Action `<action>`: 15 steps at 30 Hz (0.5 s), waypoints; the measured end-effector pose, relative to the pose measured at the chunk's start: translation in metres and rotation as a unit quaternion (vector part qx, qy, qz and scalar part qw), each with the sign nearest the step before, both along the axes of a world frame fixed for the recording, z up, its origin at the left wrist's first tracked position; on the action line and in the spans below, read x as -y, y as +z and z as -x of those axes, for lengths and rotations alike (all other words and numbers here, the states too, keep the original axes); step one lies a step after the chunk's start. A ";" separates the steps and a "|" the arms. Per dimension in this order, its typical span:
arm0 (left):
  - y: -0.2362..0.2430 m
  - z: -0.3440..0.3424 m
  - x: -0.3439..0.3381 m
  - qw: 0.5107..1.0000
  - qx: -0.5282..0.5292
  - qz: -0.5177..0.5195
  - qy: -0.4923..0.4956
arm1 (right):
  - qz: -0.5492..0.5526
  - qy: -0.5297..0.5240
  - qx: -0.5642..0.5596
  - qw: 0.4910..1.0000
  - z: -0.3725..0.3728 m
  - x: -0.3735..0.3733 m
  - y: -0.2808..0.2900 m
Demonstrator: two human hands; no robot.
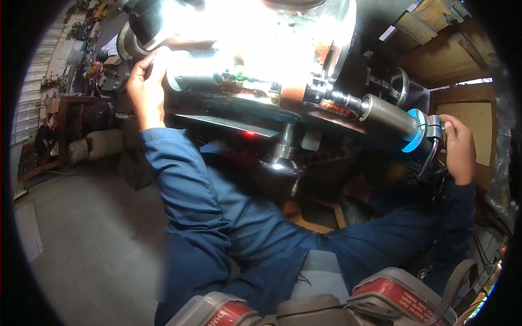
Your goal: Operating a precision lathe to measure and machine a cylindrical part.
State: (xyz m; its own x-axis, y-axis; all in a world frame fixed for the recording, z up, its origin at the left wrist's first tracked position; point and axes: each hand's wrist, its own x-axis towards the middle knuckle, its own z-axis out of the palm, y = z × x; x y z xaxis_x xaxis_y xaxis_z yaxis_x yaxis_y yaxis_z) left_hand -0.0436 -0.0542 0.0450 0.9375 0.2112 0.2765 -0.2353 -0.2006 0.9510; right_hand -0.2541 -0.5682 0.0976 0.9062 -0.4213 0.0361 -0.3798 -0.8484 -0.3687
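My left hand (147, 87) is raised at the left of a brightly lit metal machine (228, 98), fingers closed beside a pale cylinder (179, 70); what they hold is unclear in the glare. At the machine's right, a steel cylinder (389, 117) ends in a blue ring (413, 140) with a metal clamp (433, 127). My right hand (457, 144) has its fingers curled onto a fitting just beyond that clamp, partly hidden. A round chrome knob (280, 165) hangs below the machine on a shaft. Glare washes out much of the top.
A handwheel (397, 87) sits behind the steel cylinder. Wooden panels (446, 57) stand at right. Cluttered shelving (81, 100) and rolled material (103, 145) are at left, above a concrete floor (92, 233). My legs are beneath the machine; respirator filters (380, 293) show at the bottom edge.
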 end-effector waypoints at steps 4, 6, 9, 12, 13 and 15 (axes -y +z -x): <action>-0.001 0.000 0.006 1.000 -0.010 0.007 -0.003 | -0.144 0.044 -0.071 0.986 -0.015 0.035 -0.009; -0.001 0.001 0.010 1.000 -0.003 0.009 0.000 | -0.230 0.056 -0.189 0.953 -0.026 0.042 -0.005; -0.003 0.000 0.010 1.000 -0.002 0.015 0.002 | -0.274 0.036 -0.219 0.936 -0.036 0.049 -0.008; -0.004 -0.001 0.008 1.000 0.017 0.007 -0.009 | -0.281 0.044 -0.294 0.913 -0.051 0.051 -0.008; -0.004 -0.001 0.007 1.000 0.019 0.009 -0.009 | -0.282 0.052 -0.319 0.903 -0.055 0.052 -0.008; -0.004 -0.002 0.003 0.999 0.028 -0.025 -0.008 | -0.273 0.029 -0.363 0.891 -0.065 0.041 -0.003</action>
State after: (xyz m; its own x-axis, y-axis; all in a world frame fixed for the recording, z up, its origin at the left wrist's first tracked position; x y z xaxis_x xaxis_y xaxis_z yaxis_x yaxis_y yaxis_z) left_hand -0.0414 -0.0574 0.0406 0.9232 0.1810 0.3390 -0.2919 -0.2435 0.9249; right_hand -0.1893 -0.6092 0.0950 0.6286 -0.1481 -0.7635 -0.6476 -0.6433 -0.4084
